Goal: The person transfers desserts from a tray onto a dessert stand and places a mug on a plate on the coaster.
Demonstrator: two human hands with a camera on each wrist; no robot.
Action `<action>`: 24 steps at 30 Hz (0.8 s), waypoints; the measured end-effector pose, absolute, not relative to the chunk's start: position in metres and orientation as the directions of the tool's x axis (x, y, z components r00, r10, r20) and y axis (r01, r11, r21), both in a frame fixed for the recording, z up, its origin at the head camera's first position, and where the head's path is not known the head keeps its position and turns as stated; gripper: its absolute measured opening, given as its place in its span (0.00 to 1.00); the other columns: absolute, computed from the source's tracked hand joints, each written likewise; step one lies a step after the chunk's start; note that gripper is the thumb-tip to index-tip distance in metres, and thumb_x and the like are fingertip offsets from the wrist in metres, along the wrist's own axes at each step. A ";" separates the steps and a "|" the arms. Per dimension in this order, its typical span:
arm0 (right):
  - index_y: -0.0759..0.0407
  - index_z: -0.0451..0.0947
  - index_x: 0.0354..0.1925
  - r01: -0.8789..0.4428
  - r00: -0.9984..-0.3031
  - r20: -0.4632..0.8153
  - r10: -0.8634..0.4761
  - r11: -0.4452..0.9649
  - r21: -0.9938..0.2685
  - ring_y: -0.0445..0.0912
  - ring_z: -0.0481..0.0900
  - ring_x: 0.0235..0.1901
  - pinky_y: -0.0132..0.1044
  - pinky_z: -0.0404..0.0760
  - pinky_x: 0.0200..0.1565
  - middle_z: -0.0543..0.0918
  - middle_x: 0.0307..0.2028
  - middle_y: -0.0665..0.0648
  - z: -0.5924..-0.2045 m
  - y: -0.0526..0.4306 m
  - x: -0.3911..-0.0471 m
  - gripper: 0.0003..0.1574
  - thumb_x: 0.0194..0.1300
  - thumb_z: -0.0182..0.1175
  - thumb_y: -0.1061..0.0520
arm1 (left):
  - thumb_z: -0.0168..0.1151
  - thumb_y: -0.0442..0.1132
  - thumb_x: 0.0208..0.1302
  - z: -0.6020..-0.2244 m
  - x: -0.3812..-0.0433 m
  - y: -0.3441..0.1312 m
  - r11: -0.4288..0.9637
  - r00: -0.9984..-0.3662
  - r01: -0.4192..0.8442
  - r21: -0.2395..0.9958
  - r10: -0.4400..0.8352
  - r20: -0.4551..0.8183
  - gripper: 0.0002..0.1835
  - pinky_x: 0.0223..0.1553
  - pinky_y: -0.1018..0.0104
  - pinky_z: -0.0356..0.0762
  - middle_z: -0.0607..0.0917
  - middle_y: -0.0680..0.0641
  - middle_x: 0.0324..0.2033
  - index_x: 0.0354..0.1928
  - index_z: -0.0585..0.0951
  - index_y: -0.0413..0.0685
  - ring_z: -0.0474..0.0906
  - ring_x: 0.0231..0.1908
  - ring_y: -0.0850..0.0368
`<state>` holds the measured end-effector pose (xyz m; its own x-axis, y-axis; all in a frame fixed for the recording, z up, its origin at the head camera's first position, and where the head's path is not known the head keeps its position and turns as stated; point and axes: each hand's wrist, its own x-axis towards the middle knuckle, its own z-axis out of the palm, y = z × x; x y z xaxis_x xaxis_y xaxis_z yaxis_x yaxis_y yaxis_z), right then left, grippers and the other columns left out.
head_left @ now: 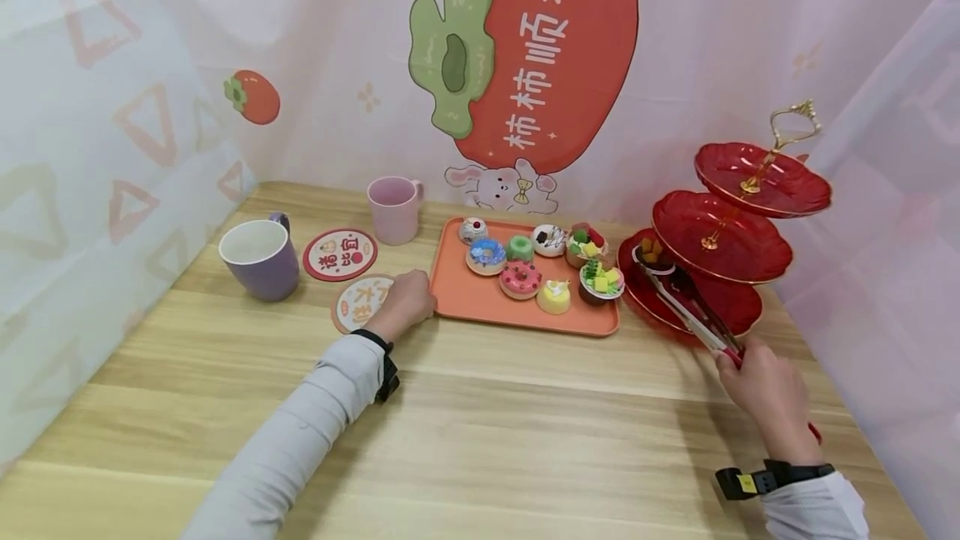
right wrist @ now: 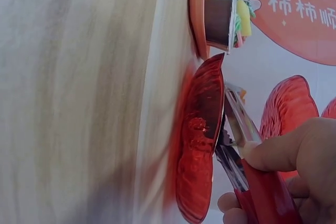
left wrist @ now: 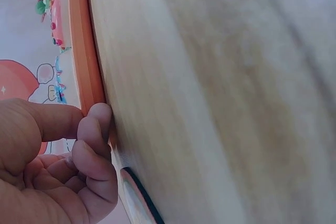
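My left hand (head_left: 407, 302) pinches the near left corner of an orange tray (head_left: 517, 320), thumb and forefinger at its rim (left wrist: 88, 61) in the left wrist view. Several toy pastries stand on the tray, among them a pink donut (head_left: 520, 279) and a blue donut (head_left: 486, 257). On the right, my right hand (head_left: 767, 390) grips red-handled metal tongs (head_left: 693, 319). Their tips reach over the bottom plate (head_left: 731, 307) of a red three-tier stand, at a small toy dessert cup (head_left: 652, 259) with brown and orange cubes on top. The tips partly hide the cup.
Left of the tray are a pink mug (head_left: 394, 211), a purple mug (head_left: 262, 261) and two round coasters, one red-rimmed (head_left: 341, 255) and one pale (head_left: 360, 304). The stand's middle plate (head_left: 723, 240) and top plate (head_left: 765, 182) overhang the tongs' tips. Printed cloth (head_left: 322, 40) encloses the table's back and sides.
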<state>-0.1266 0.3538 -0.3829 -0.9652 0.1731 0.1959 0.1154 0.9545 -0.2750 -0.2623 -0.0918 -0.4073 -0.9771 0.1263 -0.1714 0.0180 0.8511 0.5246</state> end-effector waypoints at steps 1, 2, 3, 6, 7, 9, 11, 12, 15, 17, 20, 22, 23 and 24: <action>0.66 0.67 0.29 0.116 -0.966 0.193 0.175 0.953 -0.280 0.50 0.62 0.15 0.39 0.56 0.15 0.63 0.14 0.54 -0.383 0.354 -0.126 0.17 0.60 0.57 0.53 | 0.50 0.28 0.58 -0.407 -0.261 -0.092 0.852 -0.976 0.016 0.524 0.126 -0.176 0.14 0.16 0.67 0.59 0.65 0.50 0.11 0.16 0.70 0.44 0.60 0.13 0.56; 0.66 0.68 0.30 0.118 -0.966 0.190 0.177 0.950 -0.288 0.50 0.62 0.15 0.39 0.56 0.15 0.63 0.14 0.54 -0.384 0.354 -0.125 0.17 0.60 0.57 0.53 | 0.51 0.28 0.58 -0.407 -0.261 -0.092 0.850 -0.976 0.014 0.526 0.127 -0.179 0.13 0.16 0.67 0.59 0.65 0.50 0.11 0.16 0.70 0.44 0.60 0.13 0.56; 0.67 0.69 0.31 0.118 -0.966 0.188 0.179 0.948 -0.296 0.49 0.62 0.15 0.39 0.56 0.15 0.63 0.14 0.54 -0.385 0.354 -0.124 0.17 0.60 0.57 0.52 | 0.51 0.29 0.58 -0.407 -0.260 -0.093 0.850 -0.975 0.012 0.527 0.126 -0.181 0.13 0.16 0.67 0.59 0.65 0.49 0.12 0.16 0.70 0.44 0.60 0.13 0.56; 0.70 0.70 0.36 0.124 -0.967 0.176 0.185 0.942 -0.311 0.49 0.63 0.15 0.39 0.57 0.15 0.64 0.15 0.54 -0.386 0.355 -0.122 0.18 0.61 0.57 0.53 | 0.51 0.29 0.58 -0.408 -0.260 -0.093 0.853 -0.976 0.016 0.522 0.126 -0.176 0.12 0.17 0.67 0.59 0.66 0.49 0.12 0.17 0.71 0.43 0.61 0.14 0.55; 0.70 0.71 0.38 0.124 -0.966 0.177 0.186 0.941 -0.316 0.49 0.63 0.15 0.39 0.57 0.16 0.64 0.15 0.54 -0.386 0.355 -0.122 0.19 0.61 0.57 0.53 | 0.51 0.29 0.58 -0.408 -0.260 -0.094 0.853 -0.977 0.018 0.522 0.125 -0.171 0.12 0.17 0.67 0.60 0.67 0.49 0.12 0.17 0.71 0.43 0.61 0.14 0.55; 0.70 0.71 0.39 0.122 -0.966 0.177 0.186 0.939 -0.322 0.49 0.63 0.15 0.39 0.57 0.16 0.64 0.15 0.54 -0.386 0.355 -0.121 0.19 0.61 0.57 0.53 | 0.51 0.28 0.58 -0.408 -0.260 -0.094 0.849 -0.978 0.022 0.527 0.128 -0.165 0.12 0.17 0.67 0.59 0.67 0.49 0.12 0.17 0.71 0.43 0.61 0.14 0.55; 0.69 0.71 0.39 0.119 -0.966 0.182 0.185 0.939 -0.322 0.48 0.62 0.15 0.39 0.56 0.16 0.63 0.15 0.54 -0.385 0.355 -0.120 0.18 0.61 0.57 0.53 | 0.51 0.28 0.58 -0.408 -0.260 -0.093 0.845 -0.977 0.024 0.534 0.132 -0.165 0.12 0.16 0.67 0.59 0.66 0.49 0.12 0.17 0.71 0.43 0.60 0.13 0.56; 0.69 0.71 0.39 0.121 -0.965 0.181 0.187 0.938 -0.324 0.48 0.62 0.15 0.39 0.56 0.16 0.63 0.15 0.53 -0.385 0.355 -0.119 0.18 0.61 0.56 0.53 | 0.51 0.28 0.58 -0.408 -0.260 -0.093 0.843 -0.977 0.024 0.538 0.134 -0.166 0.12 0.16 0.67 0.58 0.65 0.49 0.12 0.17 0.71 0.43 0.59 0.13 0.56; 0.66 0.70 0.35 0.126 -0.964 0.184 0.194 0.937 -0.325 0.47 0.61 0.15 0.38 0.55 0.16 0.62 0.15 0.53 -0.383 0.355 -0.117 0.16 0.61 0.55 0.52 | 0.50 0.28 0.58 -0.409 -0.260 -0.092 0.837 -0.976 0.023 0.546 0.138 -0.170 0.13 0.16 0.67 0.57 0.63 0.50 0.11 0.16 0.70 0.44 0.58 0.12 0.57; 0.64 0.69 0.30 0.132 -0.962 0.184 0.199 0.937 -0.324 0.47 0.60 0.15 0.38 0.55 0.16 0.61 0.14 0.52 -0.382 0.355 -0.114 0.15 0.62 0.55 0.52 | 0.50 0.28 0.58 -0.409 -0.260 -0.092 0.836 -0.976 0.020 0.548 0.135 -0.170 0.14 0.16 0.67 0.57 0.62 0.50 0.10 0.15 0.69 0.44 0.57 0.12 0.57; 0.62 0.66 0.26 0.142 -0.961 0.180 0.208 0.936 -0.322 0.48 0.60 0.15 0.38 0.55 0.16 0.62 0.14 0.53 -0.378 0.353 -0.110 0.17 0.62 0.54 0.50 | 0.51 0.28 0.58 -0.409 -0.261 -0.092 0.838 -0.977 0.017 0.545 0.130 -0.169 0.14 0.16 0.67 0.57 0.63 0.50 0.10 0.15 0.69 0.45 0.57 0.12 0.57; 0.63 0.66 0.26 0.140 -0.961 0.182 0.206 0.937 -0.321 0.47 0.60 0.15 0.38 0.55 0.16 0.62 0.14 0.53 -0.377 0.352 -0.107 0.18 0.62 0.55 0.50 | 0.51 0.28 0.58 -0.409 -0.261 -0.092 0.840 -0.977 0.015 0.542 0.128 -0.171 0.14 0.16 0.67 0.57 0.63 0.50 0.11 0.16 0.69 0.45 0.57 0.12 0.57; 0.64 0.66 0.26 0.140 -0.961 0.183 0.206 0.937 -0.319 0.47 0.60 0.15 0.38 0.55 0.16 0.62 0.14 0.53 -0.377 0.351 -0.105 0.18 0.62 0.55 0.50 | 0.51 0.28 0.58 -0.409 -0.261 -0.092 0.841 -0.977 0.017 0.541 0.129 -0.171 0.14 0.16 0.67 0.57 0.63 0.50 0.11 0.16 0.70 0.44 0.58 0.12 0.57; 0.65 0.67 0.28 0.137 -0.962 0.185 0.203 0.937 -0.320 0.47 0.60 0.15 0.38 0.55 0.16 0.62 0.14 0.53 -0.377 0.350 -0.104 0.18 0.62 0.55 0.51 | 0.51 0.28 0.58 -0.409 -0.262 -0.093 0.840 -0.977 0.018 0.542 0.130 -0.170 0.13 0.16 0.67 0.57 0.63 0.50 0.11 0.16 0.70 0.44 0.58 0.12 0.57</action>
